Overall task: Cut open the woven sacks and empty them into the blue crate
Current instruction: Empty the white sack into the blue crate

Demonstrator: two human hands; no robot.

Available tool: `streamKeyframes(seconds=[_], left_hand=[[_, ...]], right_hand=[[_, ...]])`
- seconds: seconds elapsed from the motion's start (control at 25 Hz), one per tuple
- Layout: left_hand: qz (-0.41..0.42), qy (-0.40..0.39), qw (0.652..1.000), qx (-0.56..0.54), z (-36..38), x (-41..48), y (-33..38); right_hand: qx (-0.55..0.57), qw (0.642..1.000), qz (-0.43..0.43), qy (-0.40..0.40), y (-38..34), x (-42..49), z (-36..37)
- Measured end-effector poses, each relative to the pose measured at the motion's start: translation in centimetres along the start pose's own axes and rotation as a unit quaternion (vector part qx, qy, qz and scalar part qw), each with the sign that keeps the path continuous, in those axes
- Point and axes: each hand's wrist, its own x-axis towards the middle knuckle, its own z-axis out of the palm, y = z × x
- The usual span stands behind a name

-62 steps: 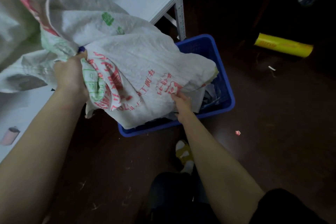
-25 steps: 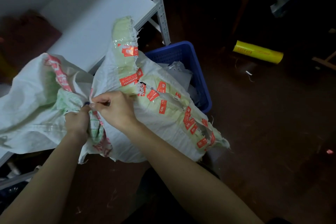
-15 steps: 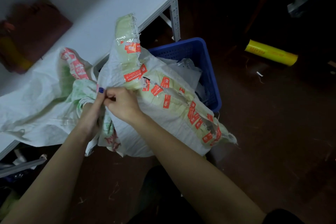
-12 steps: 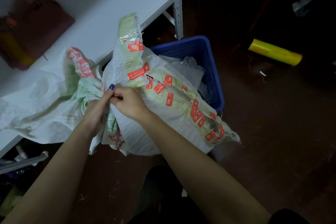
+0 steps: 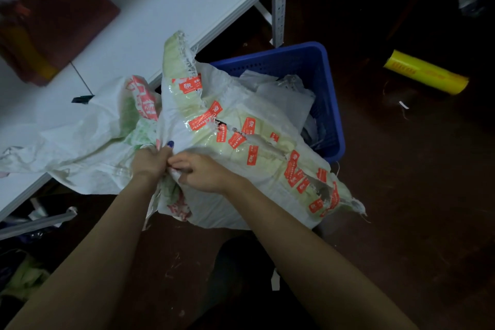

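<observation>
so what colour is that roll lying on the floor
Yellow: the cylindrical roll shows best in the head view.

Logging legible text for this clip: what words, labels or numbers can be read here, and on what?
Nothing reads clearly.
Red stickers on the taped white woven sack: print too small.
Large red characters on the crumpled white sack: folded, illegible.
Yellow roll: red print blurred.

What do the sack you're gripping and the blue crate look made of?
Sack: woven plastic fabric, likely polypropylene, matte white; frayed threads at the torn edge, glossy tape strips over it. Blue crate: rigid moulded plastic, by its perforated walls and even colour.
</observation>
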Motion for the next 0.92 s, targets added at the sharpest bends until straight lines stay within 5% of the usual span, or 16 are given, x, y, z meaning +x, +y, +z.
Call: streamKeyframes(seconds=[0.12, 0.24, 0.32, 0.48, 0.68, 0.92], left_hand=[[-0.005, 0.008, 1.000, 0.010, 0.0, 0.0, -0.2], [-0.020, 0.008, 1.000, 0.009, -0.1, 0.5, -1.1], [-0.021, 0.011, 1.000, 0.004, -0.1, 0.7, -1.9], [-0.013, 0.003, 1.000, 0.004, 0.1, 1.0, -2.5], [0.009, -0.005, 1.000, -0.021, 0.4, 1.6, -2.8], [0.005, -0.003, 1.000, -0.029, 0.5, 2.5, -3.6]], right_hand=[[-0.012, 0.997, -0.048, 0.064, -0.6, -0.4, -1.5], [-0.024, 0.954, -0.075, 0.290, 0.1, -0.6, -4.5], [-0.126, 0.915, -0.044, 0.382, 1.4, -0.9, -7.0], [-0.285, 0.930, 0.042, 0.228, 3.8, -1.6, -10.1], [-0.255, 0.917, -0.014, 0.305, 3.6, -2.7, -10.7], [-0.339, 0.909, 0.036, 0.240, 5.0, -3.1, -11.7]])
